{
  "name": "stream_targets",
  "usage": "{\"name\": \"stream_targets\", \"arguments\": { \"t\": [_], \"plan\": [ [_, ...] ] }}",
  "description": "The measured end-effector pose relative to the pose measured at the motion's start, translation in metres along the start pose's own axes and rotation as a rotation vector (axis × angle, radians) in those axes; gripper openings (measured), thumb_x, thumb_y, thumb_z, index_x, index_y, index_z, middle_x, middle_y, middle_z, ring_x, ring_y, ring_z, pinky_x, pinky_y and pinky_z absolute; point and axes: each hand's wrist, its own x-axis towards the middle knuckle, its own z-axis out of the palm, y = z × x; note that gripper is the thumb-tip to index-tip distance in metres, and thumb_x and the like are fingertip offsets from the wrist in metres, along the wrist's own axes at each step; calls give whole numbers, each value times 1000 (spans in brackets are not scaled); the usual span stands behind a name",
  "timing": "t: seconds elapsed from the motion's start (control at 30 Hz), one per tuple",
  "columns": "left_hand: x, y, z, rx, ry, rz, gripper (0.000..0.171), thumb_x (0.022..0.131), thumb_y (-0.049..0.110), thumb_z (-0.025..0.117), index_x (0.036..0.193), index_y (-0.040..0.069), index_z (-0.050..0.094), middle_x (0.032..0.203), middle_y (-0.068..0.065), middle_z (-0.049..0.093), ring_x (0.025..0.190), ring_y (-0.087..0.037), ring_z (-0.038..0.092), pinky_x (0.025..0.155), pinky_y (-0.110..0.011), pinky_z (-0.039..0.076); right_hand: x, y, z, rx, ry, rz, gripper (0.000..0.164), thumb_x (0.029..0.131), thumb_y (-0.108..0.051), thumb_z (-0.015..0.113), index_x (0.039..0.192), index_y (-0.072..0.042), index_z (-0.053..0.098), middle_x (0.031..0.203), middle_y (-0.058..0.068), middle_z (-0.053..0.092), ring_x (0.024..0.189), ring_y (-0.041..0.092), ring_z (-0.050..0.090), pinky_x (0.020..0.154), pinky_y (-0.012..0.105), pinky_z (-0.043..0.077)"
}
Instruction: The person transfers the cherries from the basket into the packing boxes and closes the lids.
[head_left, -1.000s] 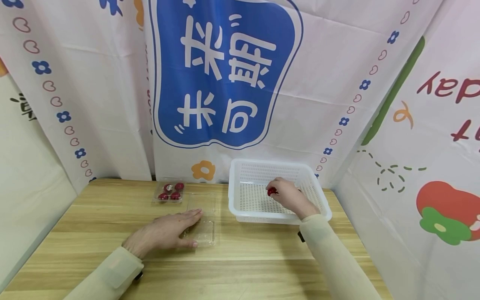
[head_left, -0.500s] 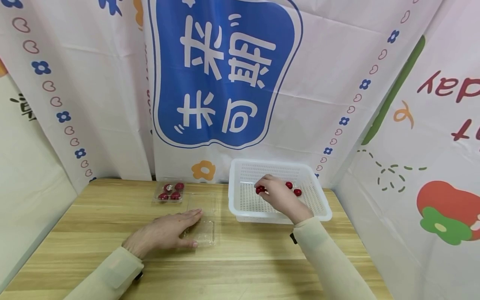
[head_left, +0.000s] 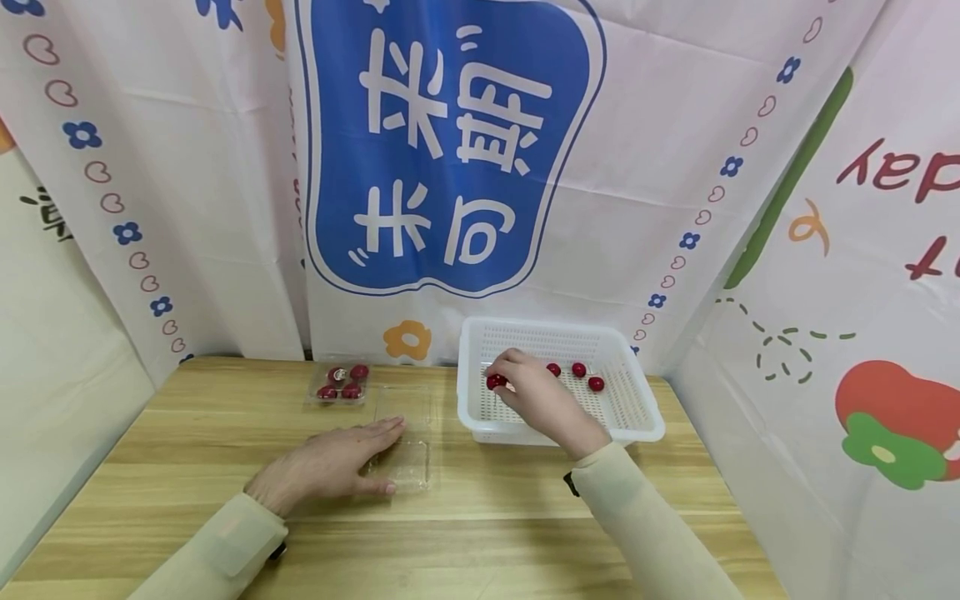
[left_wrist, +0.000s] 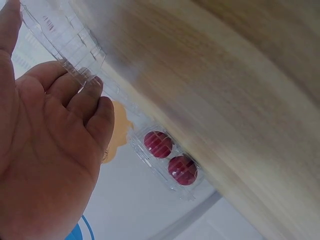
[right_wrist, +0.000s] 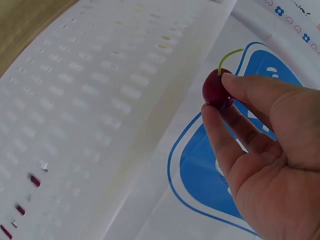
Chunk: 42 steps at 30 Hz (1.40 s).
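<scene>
Reaches forward with left arm (head_left: pixel 213 550) and right arm (head_left: pixel 652 521), holds out the left hand (head_left: pixel 330 467) with thumb apart from relaxed fingers (left_wrist: pixel 90 97), and pinches with fingertips (right_wrist: pixel 212 115) of the right hand (head_left: pixel 542 402).

Eight cherries show: one pinched cherry (head_left: pixel 496 381), three loose cherries (head_left: pixel 579 368) in one white plastic basket (head_left: pixel 540 337), four packed cherries (head_left: pixel 351 391). Two clear clamshells: one filled clamshell (head_left: pixel 337 402), one open clamshell (head_left: pixel 412 463). Two hands: left hand (head_left: pixel 330 462), right hand (head_left: pixel 542 402). One worktop (head_left: pixel 480 508).

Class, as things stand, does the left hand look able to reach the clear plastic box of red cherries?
Probably yes: the left hand lies nearby on the same side, and nothing visible stands between it and the box.
</scene>
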Motion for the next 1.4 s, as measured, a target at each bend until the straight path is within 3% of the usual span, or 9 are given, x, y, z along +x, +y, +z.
{"name": "stream_targets", "arguments": {
  "t": [0.5, 0.83, 1.4],
  "plan": [
    [0, 1, -1, -11, -7, -9, 104, 106, 63, 81, 182, 5, 40, 193, -16, 36, 176, -45, 43, 142, -69, 41, 4, -38, 10, 14, 30, -133, 22, 109, -4, 83, 132, -4, 85, 131, 12, 81, 121, 29, 80, 110, 43, 70],
    [0, 0, -1, -15, 1, -5, 105, 106, 63, 81, 182, 5, 40, 192, -16, 37, 175, -45, 45, 141, -69, 43, 8, -56, 30, -16, 35, -224, 21, 109, -6, 84, 130, -6, 86, 125, 8, 81, 116, 25, 79, 108, 38, 70],
    [0, -1, -1, -15, 2, -8, 106, 106, 66, 80, 184, 7, 38, 193, -15, 37, 175, -45, 45, 139, -70, 46, 8, -80, 66, -151, -43, -234, 18, 115, -15, 79, 131, -15, 87, 132, 2, 80, 126, 22, 75, 113, 31, 67]
  ]
}}
